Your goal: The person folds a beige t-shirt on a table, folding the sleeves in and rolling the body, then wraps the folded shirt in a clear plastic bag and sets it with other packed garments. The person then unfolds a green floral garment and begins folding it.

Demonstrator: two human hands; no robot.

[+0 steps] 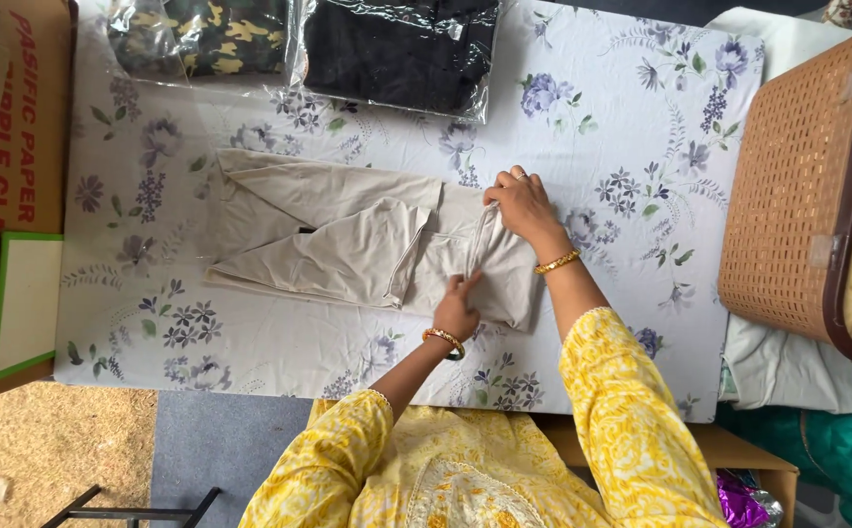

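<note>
A beige garment (338,240) lies partly folded on a table under a white cloth printed with purple flowers (621,117). My right hand (521,203) pinches a raised fold of the fabric near the garment's right end. My left hand (457,305) presses down on the garment's lower right part, close under the right hand. Both wrists wear gold bangles, and my sleeves are yellow.
Two plastic-wrapped garments lie at the table's far edge: a camouflage one (201,34) and a black one (396,49). A brown woven basket (787,196) with pale pieces inside stands at the right. A cardboard box (5,117) stands at the left.
</note>
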